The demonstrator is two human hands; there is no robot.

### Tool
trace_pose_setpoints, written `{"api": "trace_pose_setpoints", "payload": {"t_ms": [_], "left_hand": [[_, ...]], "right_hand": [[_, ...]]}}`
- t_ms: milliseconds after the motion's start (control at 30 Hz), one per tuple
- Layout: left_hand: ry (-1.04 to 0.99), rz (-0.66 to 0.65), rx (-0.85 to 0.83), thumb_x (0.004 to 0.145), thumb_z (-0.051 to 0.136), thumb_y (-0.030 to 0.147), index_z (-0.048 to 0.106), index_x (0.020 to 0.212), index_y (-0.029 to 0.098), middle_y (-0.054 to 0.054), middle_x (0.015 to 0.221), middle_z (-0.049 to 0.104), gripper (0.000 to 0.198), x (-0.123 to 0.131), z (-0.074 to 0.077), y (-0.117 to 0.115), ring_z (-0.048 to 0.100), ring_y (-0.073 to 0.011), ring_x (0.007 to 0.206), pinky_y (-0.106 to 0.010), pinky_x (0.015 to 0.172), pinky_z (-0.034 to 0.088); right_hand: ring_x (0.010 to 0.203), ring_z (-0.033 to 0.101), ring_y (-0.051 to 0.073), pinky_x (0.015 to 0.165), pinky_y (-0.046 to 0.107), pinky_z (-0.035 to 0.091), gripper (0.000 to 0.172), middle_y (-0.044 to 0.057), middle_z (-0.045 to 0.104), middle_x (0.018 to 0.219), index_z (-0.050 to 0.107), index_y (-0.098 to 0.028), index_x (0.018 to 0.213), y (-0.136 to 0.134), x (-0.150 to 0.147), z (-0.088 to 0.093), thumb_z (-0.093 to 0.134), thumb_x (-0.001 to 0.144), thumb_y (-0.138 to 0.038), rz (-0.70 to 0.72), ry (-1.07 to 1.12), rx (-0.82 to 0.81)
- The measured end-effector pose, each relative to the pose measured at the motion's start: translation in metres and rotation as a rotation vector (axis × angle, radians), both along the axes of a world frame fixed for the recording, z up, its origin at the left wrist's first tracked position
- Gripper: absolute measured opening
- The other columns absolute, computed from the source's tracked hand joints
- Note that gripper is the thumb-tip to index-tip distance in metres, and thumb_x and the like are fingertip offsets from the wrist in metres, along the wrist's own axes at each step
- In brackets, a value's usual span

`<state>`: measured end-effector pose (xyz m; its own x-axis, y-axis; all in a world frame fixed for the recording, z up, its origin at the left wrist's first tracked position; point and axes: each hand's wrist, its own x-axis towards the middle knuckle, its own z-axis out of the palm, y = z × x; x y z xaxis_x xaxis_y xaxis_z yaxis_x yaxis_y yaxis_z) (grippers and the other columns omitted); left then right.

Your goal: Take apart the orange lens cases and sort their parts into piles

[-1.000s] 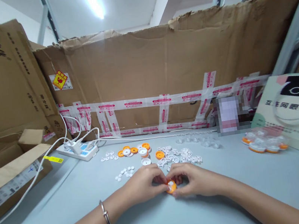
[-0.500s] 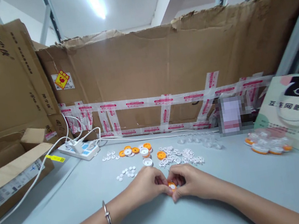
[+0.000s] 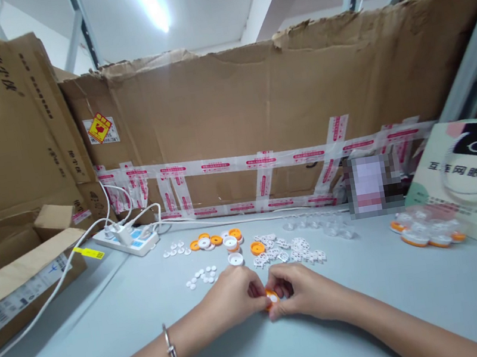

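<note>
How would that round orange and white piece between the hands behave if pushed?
The round piece is probably light, being small and apparently plastic. Lying flat on the smooth-looking table, it would likely slide; stood on its circular edge, it might roll.

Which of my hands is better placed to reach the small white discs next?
Probably the left hand: the small white discs lie just beyond and left of it, while the right hand would have to reach past it. Both grip the orange-and-white piece.
</note>
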<state>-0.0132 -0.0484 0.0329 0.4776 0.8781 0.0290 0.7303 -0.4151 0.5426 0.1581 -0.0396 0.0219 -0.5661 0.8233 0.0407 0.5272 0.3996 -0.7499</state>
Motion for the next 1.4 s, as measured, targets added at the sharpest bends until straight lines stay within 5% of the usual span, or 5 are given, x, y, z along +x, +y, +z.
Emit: {"api": "trace_pose_setpoints", "payload": {"t_ms": [500, 900, 1200, 1400], "left_hand": [[0.176, -0.078, 0.219, 0.064, 0.058, 0.016, 0.068, 0.065, 0.016, -0.003, 0.063, 0.066, 0.009, 0.002, -0.003, 0.001, 0.054, -0.0131, 0.055, -0.020, 0.052, 0.034], [0.192, 0.324, 0.357, 0.069, 0.047, 0.011, 0.064, 0.067, 0.014, -0.005, 0.066, 0.065, 0.018, -0.057, 0.010, 0.055, 0.054, -0.0155, 0.060, -0.023, 0.056, 0.032], [0.164, 0.263, 0.285, 0.065, 0.049, 0.009, 0.061, 0.072, 0.015, -0.002, 0.069, 0.064, 0.016, -0.064, 0.004, 0.061, 0.056, -0.0141, 0.063, -0.020, 0.056, 0.036], [0.219, 0.148, 0.158, 0.057, 0.050, 0.007, 0.062, 0.061, 0.016, 0.001, 0.058, 0.061, 0.016, -0.071, 0.018, 0.051, 0.053, -0.0116, 0.054, -0.018, 0.050, 0.033]], "right_hand": [[0.055, 0.040, 0.008, 0.048, 0.019, 0.029, 0.029, -0.006, 0.046, 0.058, 0.055, -0.016, 0.064, 0.001, 0.001, -0.001, 0.076, 0.053, -0.032, -0.012, 0.012, -0.013], [0.058, 0.042, 0.009, 0.051, 0.019, 0.032, 0.028, -0.004, 0.050, 0.064, 0.058, -0.017, 0.069, -0.002, 0.005, -0.001, 0.075, 0.055, -0.034, 0.001, 0.014, -0.032], [0.060, 0.043, 0.010, 0.052, 0.020, 0.033, 0.026, -0.003, 0.051, 0.066, 0.060, -0.017, 0.070, -0.002, 0.005, 0.002, 0.074, 0.055, -0.033, 0.001, 0.008, -0.018], [0.060, 0.043, 0.010, 0.053, 0.020, 0.034, 0.025, -0.003, 0.051, 0.067, 0.061, -0.017, 0.071, -0.002, 0.005, 0.002, 0.074, 0.056, -0.032, 0.002, 0.002, -0.023]]}}
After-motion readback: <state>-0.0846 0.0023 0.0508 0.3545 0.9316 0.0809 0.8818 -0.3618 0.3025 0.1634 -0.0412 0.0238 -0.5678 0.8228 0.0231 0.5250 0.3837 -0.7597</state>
